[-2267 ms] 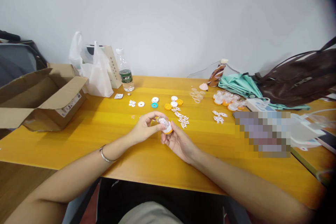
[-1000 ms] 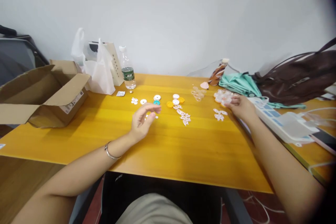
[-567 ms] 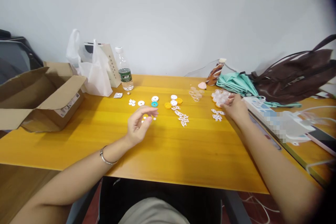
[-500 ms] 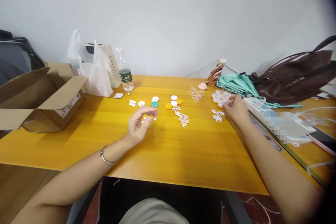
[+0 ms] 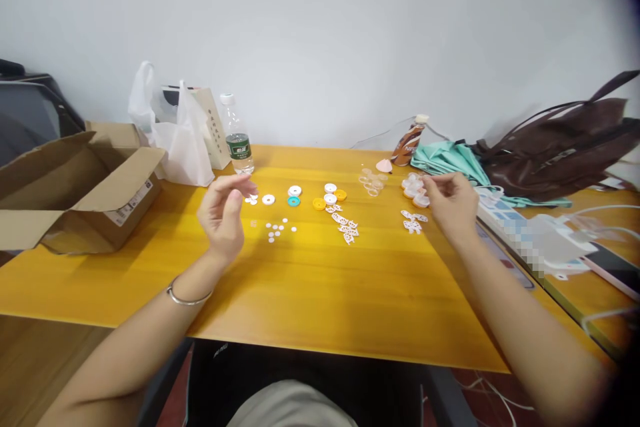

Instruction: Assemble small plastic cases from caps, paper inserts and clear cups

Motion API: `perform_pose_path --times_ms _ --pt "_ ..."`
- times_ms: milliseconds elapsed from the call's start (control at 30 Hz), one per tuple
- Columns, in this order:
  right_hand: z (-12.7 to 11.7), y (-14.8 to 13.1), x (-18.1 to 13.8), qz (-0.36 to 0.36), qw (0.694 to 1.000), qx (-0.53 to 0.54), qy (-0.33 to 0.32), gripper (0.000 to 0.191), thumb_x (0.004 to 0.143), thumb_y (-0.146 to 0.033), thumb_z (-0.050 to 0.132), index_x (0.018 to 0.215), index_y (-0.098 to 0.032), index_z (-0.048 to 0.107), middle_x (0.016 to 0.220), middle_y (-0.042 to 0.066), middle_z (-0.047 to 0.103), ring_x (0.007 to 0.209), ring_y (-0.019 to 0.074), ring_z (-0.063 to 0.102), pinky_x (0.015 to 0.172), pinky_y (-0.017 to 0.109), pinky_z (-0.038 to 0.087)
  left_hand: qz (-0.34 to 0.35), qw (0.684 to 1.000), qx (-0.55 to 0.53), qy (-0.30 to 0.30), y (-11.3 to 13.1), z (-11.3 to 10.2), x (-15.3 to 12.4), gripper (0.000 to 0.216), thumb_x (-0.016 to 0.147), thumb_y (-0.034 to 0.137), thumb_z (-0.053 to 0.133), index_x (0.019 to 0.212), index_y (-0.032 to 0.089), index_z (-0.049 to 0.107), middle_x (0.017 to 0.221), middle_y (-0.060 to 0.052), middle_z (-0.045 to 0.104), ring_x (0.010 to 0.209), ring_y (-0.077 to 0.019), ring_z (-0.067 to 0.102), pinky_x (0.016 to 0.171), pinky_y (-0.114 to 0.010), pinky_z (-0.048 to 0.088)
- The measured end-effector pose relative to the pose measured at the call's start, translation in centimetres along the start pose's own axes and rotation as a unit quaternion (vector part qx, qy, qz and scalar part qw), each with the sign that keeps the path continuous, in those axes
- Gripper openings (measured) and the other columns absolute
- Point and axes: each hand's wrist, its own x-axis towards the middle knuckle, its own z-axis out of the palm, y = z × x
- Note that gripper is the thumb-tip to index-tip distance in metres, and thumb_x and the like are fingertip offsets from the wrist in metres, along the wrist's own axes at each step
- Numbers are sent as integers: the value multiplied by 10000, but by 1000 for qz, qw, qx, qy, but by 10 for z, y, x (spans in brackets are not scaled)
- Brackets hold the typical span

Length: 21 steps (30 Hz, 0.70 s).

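Observation:
My left hand (image 5: 223,217) is raised over the left part of the table, its fingers curved and the thumb apart, with nothing visible between them. Just beyond its fingertips lie small white pieces (image 5: 253,201) and a white ring-shaped disc (image 5: 269,199). Several tiny white dots (image 5: 275,233) are scattered to its right. My right hand (image 5: 454,207) is at the right, thumb and fingers pinched together beside a cluster of clear-topped round pieces (image 5: 414,188) with orange bases. What the pinch holds, if anything, is hidden. White openwork pieces (image 5: 413,221) lie just left of that hand.
Mid-table are white, yellow and teal round parts (image 5: 294,201), more openwork pieces (image 5: 345,221) and clear rings (image 5: 371,181). A cardboard box (image 5: 95,193), water bottle (image 5: 240,147) and plastic bag (image 5: 183,147) stand left; a brown bottle (image 5: 409,142), bag (image 5: 565,143) and power strip (image 5: 510,227) are right.
My left hand has moved left and slightly up, uncovering the tiny white dots. The right hand has lifted slightly from the clear-topped cluster, where an orange-based piece now shows more fully.

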Motion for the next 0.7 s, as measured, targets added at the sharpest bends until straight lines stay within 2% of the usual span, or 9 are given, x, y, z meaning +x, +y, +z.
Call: perform_pose_path --times_ms 167,300,400,500,600,700 --pt "2 -46 -17 -69 979 181 57 245 740 -377 609 714 -184 459 624 -12 544 543 116 532 562 253 428 -17 999 0 32 -6 -5 12 211 824 345 484 902 198 614 728 -16 589 645 -120 566 621 -275 460" --pt "5 -62 -19 -118 973 193 37 269 808 -392 527 656 -181 459 632 2 539 577 113 525 618 263 436 -55 996 -33 58 -16 -6 16 197 827 309 483 884 177 617 715 -17 581 638 -100 560 613 -244 453" --pt "14 -48 -11 -68 979 192 21 261 844 -419 444 734 -183 475 673 7 560 576 109 521 621 263 440 -79 994 -40 63 -20 -7 15 189 829 302 479 876 178 615 708 -11 577 631 -89 554 620 -232 455" --pt "25 -21 -6 0 988 157 -1 203 810 -395 470 825 -193 472 693 -9 554 602 118 530 608 263 438 -88 995 -26 50 -23 -6 12 183 821 312 502 880 186 620 704 -10 581 631 -90 554 619 -227 452" --pt "33 2 -8 18 992 105 -60 210 749 -341 532 893 -193 491 686 -13 555 629 140 543 608 276 438 -105 994 -22 28 -27 -4 6 184 815 307 524 899 181 628 711 -17 588 632 -93 550 616 -224 443" --pt "34 11 -12 22 994 54 -88 234 748 -326 514 936 -190 497 729 8 573 693 161 561 644 296 443 -131 991 -28 16 -31 -2 2 187 812 308 532 900 174 630 722 -23 592 636 -94 547 622 -224 440"
